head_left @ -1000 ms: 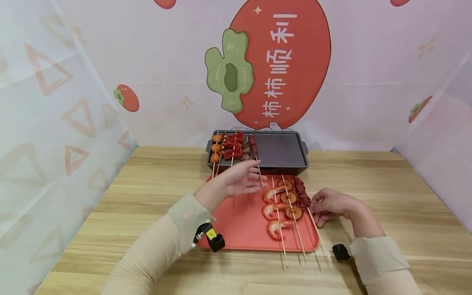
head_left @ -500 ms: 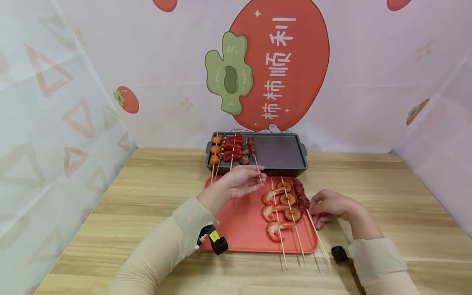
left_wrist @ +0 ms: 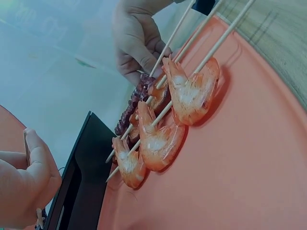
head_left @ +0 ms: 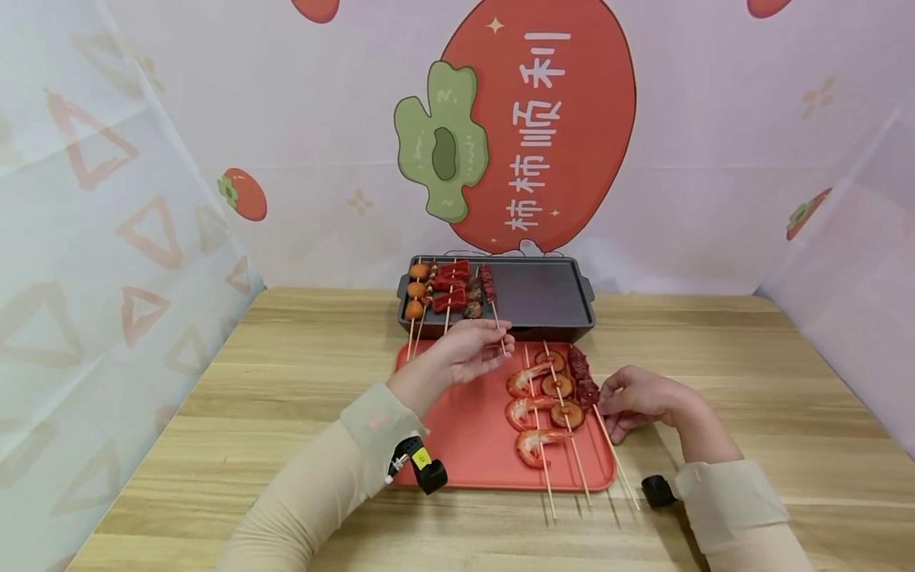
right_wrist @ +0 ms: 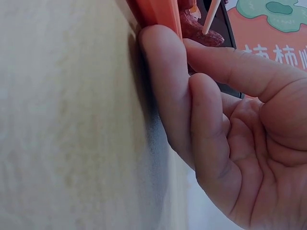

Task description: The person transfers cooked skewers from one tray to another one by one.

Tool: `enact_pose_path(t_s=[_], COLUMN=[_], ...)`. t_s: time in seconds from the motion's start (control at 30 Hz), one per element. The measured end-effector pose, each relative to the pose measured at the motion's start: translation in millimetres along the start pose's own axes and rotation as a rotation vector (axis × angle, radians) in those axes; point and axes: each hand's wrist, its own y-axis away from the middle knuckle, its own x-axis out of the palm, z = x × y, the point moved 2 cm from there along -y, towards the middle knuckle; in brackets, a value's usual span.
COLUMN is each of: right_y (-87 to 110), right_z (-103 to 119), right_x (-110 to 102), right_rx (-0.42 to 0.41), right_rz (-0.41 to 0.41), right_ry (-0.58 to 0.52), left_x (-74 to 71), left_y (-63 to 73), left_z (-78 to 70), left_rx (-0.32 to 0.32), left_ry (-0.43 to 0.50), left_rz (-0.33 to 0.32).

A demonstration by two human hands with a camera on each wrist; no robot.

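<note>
My left hand [head_left: 473,351] pinches the lower end of a meat skewer's stick between thumb and fingers. That skewer's dark red meat [head_left: 488,284] lies on the black grill pan [head_left: 546,295]. My right hand [head_left: 638,402] grips the right rim of the red tray [head_left: 465,445], with thumb above and fingers below, as the right wrist view shows. Beside its fingertips lies a second dark red meat skewer [head_left: 584,376]. Also on the tray are a shrimp skewer [left_wrist: 160,143] and a skewer of round brown slices [head_left: 567,415].
Left of the pinched skewer, the pan holds a skewer of orange balls [head_left: 417,290], one of red pieces [head_left: 450,300] and other skewers. Stick ends overhang the tray's front edge. The wooden table [head_left: 300,373] meets a printed cloth backdrop [head_left: 336,230] behind the pan.
My left hand's fingers have come together from a spread pose and now pinch the meat skewer's stick. The right hand has stayed at the tray's rim.
</note>
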Motion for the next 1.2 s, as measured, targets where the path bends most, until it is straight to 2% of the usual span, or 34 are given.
enact_pose_path(t_s=[0.43, 0.77, 1.0, 1.2], right_y=[-0.8, -1.6, -2.2, -1.2], right_z=[-0.7, -3.4, -2.1, -2.6], right_x=[0.4, -2.3, -1.4, -1.7], right_rx=[-0.002, -0.011, -0.002, -0.005], right_rz=[0.007, 0.007, 0.011, 0.013], right_ry=[-0.01, -0.004, 0.002, 0.005], left_x=[-3.4, -4.8, -4.9, -1.7], left_y=[6.0, 12.1, 20.5, 30.1], left_z=[-3.5, 1.8, 3.5, 8.9], left_rx=[0.02, 0.061, 0.084, 0.09], left_ry=[-0.048, -0.158, -0.211, -0.244], left_rz=[0.005, 0.004, -0.003, 0.034])
